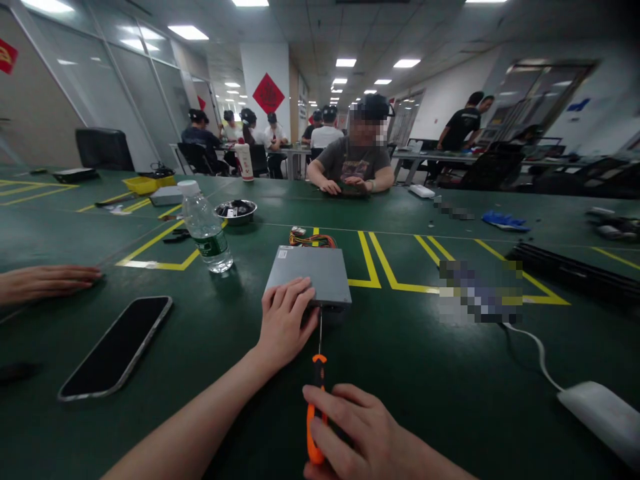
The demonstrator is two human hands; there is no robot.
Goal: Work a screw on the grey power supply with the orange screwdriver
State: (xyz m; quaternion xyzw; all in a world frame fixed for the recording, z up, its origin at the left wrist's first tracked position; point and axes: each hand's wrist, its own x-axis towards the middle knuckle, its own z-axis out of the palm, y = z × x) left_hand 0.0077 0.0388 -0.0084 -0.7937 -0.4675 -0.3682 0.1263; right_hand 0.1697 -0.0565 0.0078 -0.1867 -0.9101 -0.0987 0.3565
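Note:
A grey metal computer power supply (315, 273) lies flat on the green table, a bundle of coloured cables (313, 239) at its far side. My left hand (287, 317) grips its near left corner, fingers over the top and thumb down at the front. In my right hand (350, 427) is an orange and black screwdriver (319, 400), held by the handle. Its thin shaft points away from me, and the tip meets the near face of the power supply; the screw itself is too small to make out.
A phone (117, 347) and a water bottle (207, 230) stand left, with a metal bowl (237, 211) behind. Another person's hand (50, 281) rests at the left edge. Right are a white corded device (600, 417) and a blue glove (505, 220). A co-worker (350, 157) sits opposite.

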